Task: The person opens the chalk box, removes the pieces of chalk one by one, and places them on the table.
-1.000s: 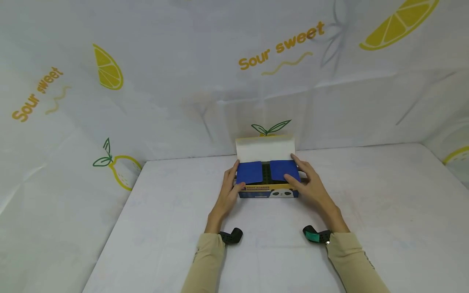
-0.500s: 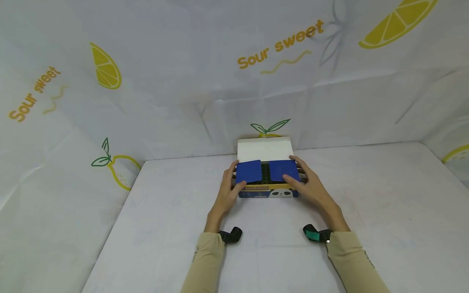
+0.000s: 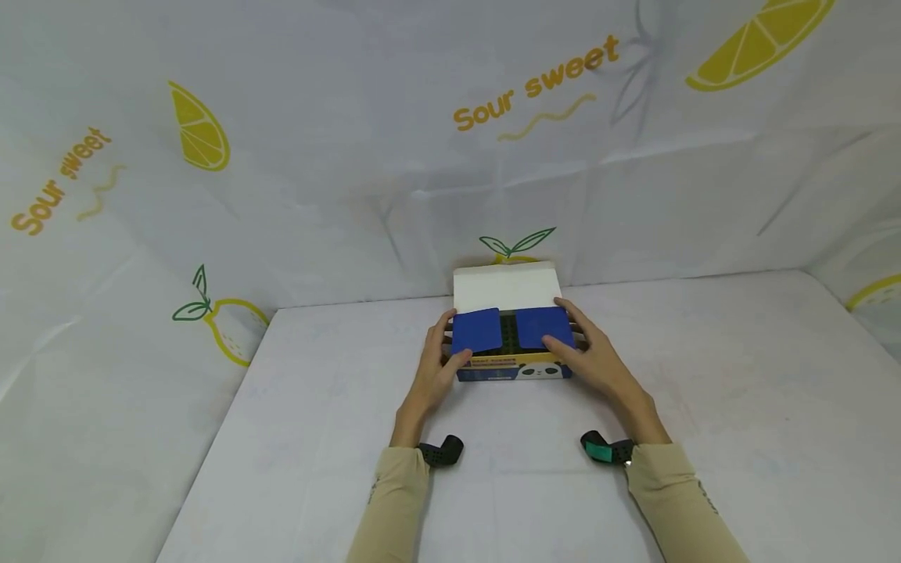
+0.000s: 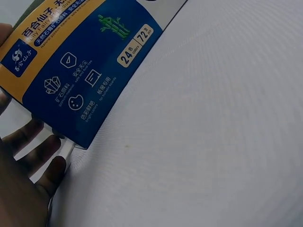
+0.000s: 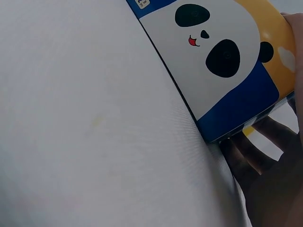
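Observation:
A chalk box (image 3: 486, 374) in blue and yellow, with a panda face on its front, sits on the white table. Its white-lined lid (image 3: 505, 286) stands raised at the back. Two blue side flaps (image 3: 476, 330) lie folded inward, with a strip of dark green insert (image 3: 508, 335) showing between them. My left hand (image 3: 432, 367) holds the box's left end, thumb at the flap's front corner and fingers along the side. At the other end my right hand (image 3: 594, 356) holds it likewise, thumb on the right flap. In the left wrist view the box front (image 4: 90, 61) reads 24 colors, 72 pcs.
White cloth printed with lemons and "Sour sweet" hangs behind the table (image 3: 338, 407), whose back edge runs just beyond the box. A black wrist camera (image 3: 442, 451) is strapped to the left wrist, another (image 3: 607, 449) with a green patch to the right.
The lid has tipped slightly farther back, and the blue flaps have shifted a little, the left one tilting. Both hands keep nearly the same hold. The head view has drifted slightly.

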The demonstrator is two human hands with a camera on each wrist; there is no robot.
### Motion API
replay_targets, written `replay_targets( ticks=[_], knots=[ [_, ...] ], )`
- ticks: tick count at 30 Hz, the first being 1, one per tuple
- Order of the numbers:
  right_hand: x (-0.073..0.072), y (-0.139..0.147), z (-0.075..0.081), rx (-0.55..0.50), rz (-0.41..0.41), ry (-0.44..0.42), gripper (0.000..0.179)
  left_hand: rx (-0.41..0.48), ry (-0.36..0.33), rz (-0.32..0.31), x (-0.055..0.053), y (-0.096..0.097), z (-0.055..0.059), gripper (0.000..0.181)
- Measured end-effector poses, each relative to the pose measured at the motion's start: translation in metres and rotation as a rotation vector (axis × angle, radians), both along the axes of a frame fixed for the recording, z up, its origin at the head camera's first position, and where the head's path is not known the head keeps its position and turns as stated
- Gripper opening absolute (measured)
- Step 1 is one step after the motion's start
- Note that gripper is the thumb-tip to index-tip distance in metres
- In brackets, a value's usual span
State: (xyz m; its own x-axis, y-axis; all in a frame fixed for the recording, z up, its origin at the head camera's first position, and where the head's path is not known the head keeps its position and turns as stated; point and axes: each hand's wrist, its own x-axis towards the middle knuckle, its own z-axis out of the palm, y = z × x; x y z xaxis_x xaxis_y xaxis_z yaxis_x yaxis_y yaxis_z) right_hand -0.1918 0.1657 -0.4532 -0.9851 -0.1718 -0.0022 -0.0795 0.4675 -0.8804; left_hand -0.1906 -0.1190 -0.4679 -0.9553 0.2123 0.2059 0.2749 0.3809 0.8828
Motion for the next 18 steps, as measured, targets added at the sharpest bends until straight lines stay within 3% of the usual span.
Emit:
replay_targets(
  ticks=[6,11,14,18],
  knots=[
    [0.000,0.000,-0.003,-0.028,0.012,0.015,0.080,-0.062,-0.006,0.003,0.002,-0.004,0.007,0.075],
    [0.001,0.000,-0.004,-0.041,0.016,0.002,0.081,-0.232,0.131,0.020,-0.005,-0.004,0.023,0.092],
    [0.001,0.000,-0.002,-0.044,0.018,0.001,0.081,-0.312,0.207,-0.029,-0.013,0.000,0.038,0.096],
    [0.001,0.000,-0.001,-0.056,0.024,-0.004,0.082,-0.364,0.203,-0.134,-0.019,0.008,0.055,0.080]
  ],
)
